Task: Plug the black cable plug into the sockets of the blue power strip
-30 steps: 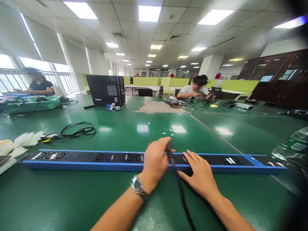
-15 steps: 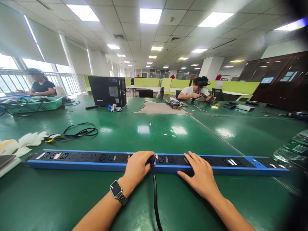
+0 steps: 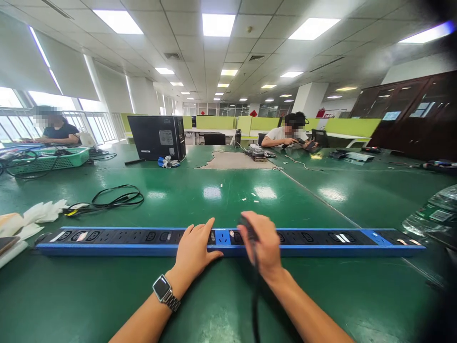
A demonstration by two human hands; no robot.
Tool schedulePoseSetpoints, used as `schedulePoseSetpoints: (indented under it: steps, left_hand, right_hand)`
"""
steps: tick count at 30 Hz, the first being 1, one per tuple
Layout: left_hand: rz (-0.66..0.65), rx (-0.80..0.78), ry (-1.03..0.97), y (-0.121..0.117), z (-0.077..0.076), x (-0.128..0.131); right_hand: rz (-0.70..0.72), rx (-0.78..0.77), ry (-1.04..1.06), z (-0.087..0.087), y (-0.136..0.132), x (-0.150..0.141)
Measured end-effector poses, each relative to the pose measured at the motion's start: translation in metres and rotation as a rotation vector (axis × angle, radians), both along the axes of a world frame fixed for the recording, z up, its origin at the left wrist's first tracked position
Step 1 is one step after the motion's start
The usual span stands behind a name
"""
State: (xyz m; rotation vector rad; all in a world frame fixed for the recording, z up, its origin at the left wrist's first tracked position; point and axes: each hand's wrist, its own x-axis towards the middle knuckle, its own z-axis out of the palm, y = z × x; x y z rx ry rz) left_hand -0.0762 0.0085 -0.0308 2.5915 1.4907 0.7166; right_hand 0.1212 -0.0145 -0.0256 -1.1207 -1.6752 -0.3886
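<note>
A long blue and black power strip [image 3: 143, 249] with many sockets lies across the green table in front of me. My left hand [image 3: 195, 243] rests on it left of the middle, fingers spread and thumb along the near edge. Above the strip, just right of a blue socket section, my right hand [image 3: 264, 240] is closed around the black plug [image 3: 250, 229] of a power cord. The plug's pins are hidden, and motion blurs this hand. From it the black cord [image 3: 255, 300] runs down toward me.
A coiled black cable [image 3: 119, 197] lies at the left. Behind stand a black computer case [image 3: 153, 138] and a green basket [image 3: 67, 158]. A plastic bottle [image 3: 437, 209] lies at the right. Two other people sit farther off, one at the left and one at the back right.
My left hand has let go of the plug and now lies spread on the strip. My right hand has moved left and taken the plug, which is now lifted off the blue socket section.
</note>
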Motion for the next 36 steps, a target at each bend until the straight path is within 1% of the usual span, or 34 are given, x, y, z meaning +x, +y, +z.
schedulePoseSetpoints:
  steps: [1,2,4,6,8,10,14,17,19,20,22,23,26,28,29,31,33,34,36]
  left_hand:
    - [0.001,-0.004,0.003,0.000,0.001,0.000]
    - [0.002,-0.009,0.004,-0.001,0.002,0.000]
    - [0.007,-0.019,0.002,-0.002,0.003,0.000]
    - [0.009,-0.026,0.000,-0.003,0.004,0.001]
    - [0.009,-0.025,0.001,-0.003,0.005,0.001]
    - [0.008,-0.021,0.002,-0.003,0.005,0.001]
    - [0.003,-0.021,-0.001,-0.003,0.007,0.000]
    - [-0.034,0.004,-0.034,-0.007,0.010,0.008]
    - [-0.123,0.044,-0.086,-0.010,0.011,0.023]
    - [-0.186,0.064,-0.118,-0.011,0.011,0.033]
    - [-0.312,0.097,-0.167,-0.011,0.011,0.061]
    - [-0.354,0.107,-0.172,-0.011,0.010,0.076]
    - [-0.393,0.131,-0.119,-0.008,0.008,0.117]
    - [-0.390,0.177,-0.127,-0.007,0.008,0.131]
    - [-0.380,0.216,-0.174,-0.007,0.008,0.131]
    - [-0.331,0.306,-0.326,-0.007,0.011,0.118]
    - [-0.243,0.364,-0.456,-0.006,0.012,0.090]
    - [-0.194,0.367,-0.483,-0.004,0.012,0.074]
    - [-0.115,0.309,-0.467,0.000,0.009,0.041]
  right_hand:
    - [-0.059,0.011,0.062,0.000,-0.004,0.015]
    - [-0.097,-0.018,0.090,-0.001,-0.008,0.032]
    - [-0.114,-0.134,0.089,-0.008,-0.016,0.061]
    - [-0.102,-0.230,0.067,-0.016,-0.020,0.079]
    - [-0.084,-0.280,0.041,-0.024,-0.020,0.085]
    - [-0.076,-0.303,0.011,-0.027,-0.018,0.082]
    - [-0.094,-0.328,-0.085,-0.022,-0.017,0.074]
    - [-0.079,-0.331,-0.188,-0.021,-0.019,0.075]
    - [-0.100,-0.322,-0.216,-0.026,-0.022,0.079]
    - [-0.135,-0.317,-0.213,-0.030,-0.023,0.082]
    - [-0.217,-0.310,-0.216,-0.038,-0.026,0.088]
    - [-0.246,-0.313,-0.232,-0.042,-0.027,0.091]
    - [-0.268,-0.335,-0.292,-0.050,-0.029,0.096]
    - [-0.282,-0.353,-0.305,-0.051,-0.029,0.095]
    - [-0.298,-0.364,-0.302,-0.051,-0.029,0.095]
    - [-0.328,-0.388,-0.295,-0.050,-0.028,0.092]
    - [-0.353,-0.414,-0.288,-0.049,-0.028,0.090]
    - [-0.362,-0.426,-0.283,-0.048,-0.029,0.089]
    - [-0.372,-0.446,-0.269,-0.048,-0.029,0.088]
